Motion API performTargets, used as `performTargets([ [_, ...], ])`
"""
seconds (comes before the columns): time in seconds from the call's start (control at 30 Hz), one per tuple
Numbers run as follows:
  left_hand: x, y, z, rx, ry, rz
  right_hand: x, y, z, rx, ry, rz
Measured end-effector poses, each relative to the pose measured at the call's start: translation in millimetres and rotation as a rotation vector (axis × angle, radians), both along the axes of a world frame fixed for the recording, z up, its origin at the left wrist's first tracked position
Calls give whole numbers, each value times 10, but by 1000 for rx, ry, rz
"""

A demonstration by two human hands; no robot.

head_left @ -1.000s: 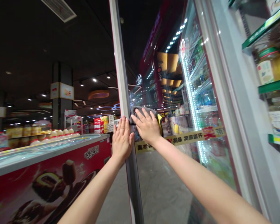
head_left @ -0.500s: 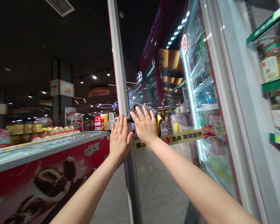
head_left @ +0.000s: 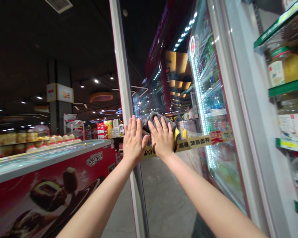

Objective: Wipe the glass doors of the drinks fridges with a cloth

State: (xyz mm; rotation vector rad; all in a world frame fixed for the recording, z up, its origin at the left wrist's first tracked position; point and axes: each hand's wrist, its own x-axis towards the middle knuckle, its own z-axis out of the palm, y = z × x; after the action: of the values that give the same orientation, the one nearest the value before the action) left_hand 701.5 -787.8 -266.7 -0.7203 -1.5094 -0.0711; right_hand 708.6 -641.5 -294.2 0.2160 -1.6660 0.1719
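My right hand [head_left: 162, 137] presses a folded grey cloth [head_left: 172, 125] with a yellow-and-black edge flat against a glass door [head_left: 161, 185]. Its fingers are stretched over the cloth and hold it to the pane. Beside it, my left hand [head_left: 134, 138] is open, its fingers straight and upward, laid on the door's upright metal frame [head_left: 121, 66]. A printed yellow strip [head_left: 196, 142] with reversed lettering crosses the glass just right of the cloth. Part of that strip is hidden behind my right hand.
A red chest freezer [head_left: 89, 178] with ice-cream pictures stands at the left. Shelves [head_left: 288, 86] with green edges hold jars close on my right. A lit drinks cooler [head_left: 213, 99] shows in the glass. A dark pillar [head_left: 61, 115] rises farther back.
The cloth and my right hand have moved slightly right across the pane. My left hand has shifted right and up along the frame. The view has turned a little to the right.
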Motion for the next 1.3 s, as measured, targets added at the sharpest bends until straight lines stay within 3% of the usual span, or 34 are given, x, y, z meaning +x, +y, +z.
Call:
performTargets([
  [0.1,11,23,-22,-7,16,26,3,-83,-277,85,-13,9],
  [0.2,32,21,-45,-33,44,40,11,-5,-303,177,-2,21],
  [0.33,64,26,-56,-11,60,51,37,449,-180,-46,86,-70],
  [0.47,92,41,-71,7,48,65,42,782,-535,-271,162,-183],
  [0.57,113,48,-80,3,49,76,58,788,-715,-182,148,-189],
  [0.67,134,49,-83,6,51,69,76,866,-478,0,95,-147],
  [0.77,148,46,-83,-3,48,63,63,1165,-177,-78,113,-168],
  [0.83,152,47,-84,-11,43,60,42,1370,-178,-238,141,-208],
  [0.9,154,52,-86,-13,40,58,32,1466,-335,-346,158,-240],
  [1.0,158,61,-91,-8,43,67,52,1396,-526,-255,124,-252],
  [1.07,161,60,-95,-13,44,74,74,1335,-431,-122,83,-235],
  [1.13,165,52,-98,-25,43,82,84,1382,-182,-63,75,-217],
  [1.23,168,39,-102,-48,44,95,55,1681,119,-138,128,-221],
  [1.3,170,40,-104,-58,47,98,21,1915,74,-232,174,-233],
])
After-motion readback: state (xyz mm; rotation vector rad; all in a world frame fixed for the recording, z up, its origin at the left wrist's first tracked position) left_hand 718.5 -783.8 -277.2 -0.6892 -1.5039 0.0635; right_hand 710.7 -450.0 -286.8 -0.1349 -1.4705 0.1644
